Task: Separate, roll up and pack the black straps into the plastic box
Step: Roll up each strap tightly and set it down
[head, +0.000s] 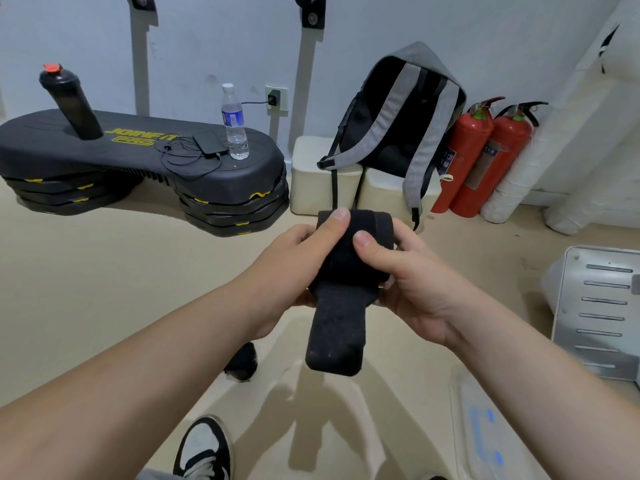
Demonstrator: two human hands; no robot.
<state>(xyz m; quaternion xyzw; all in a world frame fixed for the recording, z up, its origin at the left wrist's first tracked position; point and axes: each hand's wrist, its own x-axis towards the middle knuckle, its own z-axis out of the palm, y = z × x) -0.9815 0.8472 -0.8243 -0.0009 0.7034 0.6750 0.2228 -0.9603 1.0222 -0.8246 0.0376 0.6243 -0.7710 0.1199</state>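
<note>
Noted beige floor underfoot and a pale wall at the far side. Nearest, well below the hands, recorded a black-and-white shoe (204, 452) on the floor. Below and right of the hands, found a translucent plastic box (460, 410) with blue print, only partly in frame; unable to tell whether it holds anything. Below the left forearm, found a second black strap (242, 363) on the floor, seemingly already rolled, lying well apart from the box and so judged not yet packed.

At centre, found left hand (294, 251) and right hand (408, 271) both wrapped round one black strap (346, 271), fingers curled beneath the roll, thumbs (337, 220) pressed on top. Judged thumbs so placed to pin the wound turns against springing loose. Recorded a loose tail (334, 337) hanging from the underside of the roll. Judged step in hand: rolling, largely done, tail yet to be taken in. Held clear of the floor, presumably to let the tail hang straight and feed evenly.

Right of the hands, noted a white slotted panel (599, 306). Beyond the hands, recorded cream stools (318, 174) carrying a grey backpack (398, 133), with two red fire extinguishers (485, 154) to its right. Beyond and left, noted a stacked black step platform (138, 157) bearing a water bottle (235, 123), a power bank (209, 142) with cable, and a black bottle (69, 102) with red cap.
</note>
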